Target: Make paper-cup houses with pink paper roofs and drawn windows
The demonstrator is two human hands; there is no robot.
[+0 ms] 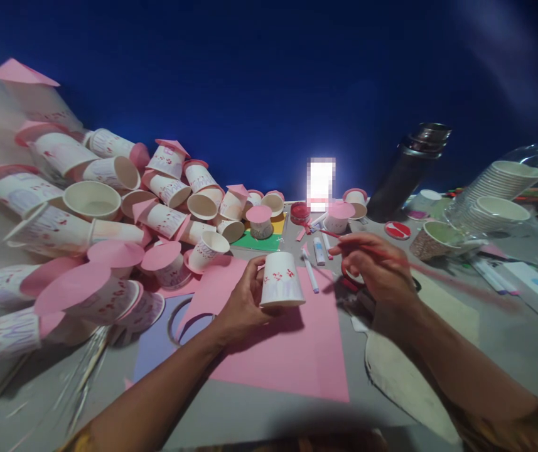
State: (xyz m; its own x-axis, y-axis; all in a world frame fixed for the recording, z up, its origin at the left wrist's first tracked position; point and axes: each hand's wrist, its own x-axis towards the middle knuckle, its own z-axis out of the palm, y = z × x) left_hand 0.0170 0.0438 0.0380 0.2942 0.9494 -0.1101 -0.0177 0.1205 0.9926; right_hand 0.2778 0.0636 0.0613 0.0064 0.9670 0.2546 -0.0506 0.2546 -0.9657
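Note:
My left hand (245, 301) is closed around the side of a white paper cup (282, 282), held upside down above a pink paper sheet (292, 364). Red dabs and pale purple strokes mark the cup's side. Off to the right, my right hand (376, 267) grips a thin red paintbrush (332, 233), blurred by motion, its tip pointing left toward an open red paint jar (301, 212). The brush is apart from the cup. White markers (311, 271) and a glue stick (319, 251) lie between the hands and the jar.
Decorated cups with pink paper tops (165, 263) are heaped on the left. A dark flask (403, 169) stands at the back right, near stacked plain cups (494, 188) and a red lid (397, 230). A tape roll (174, 323) lies on purple paper (153, 351).

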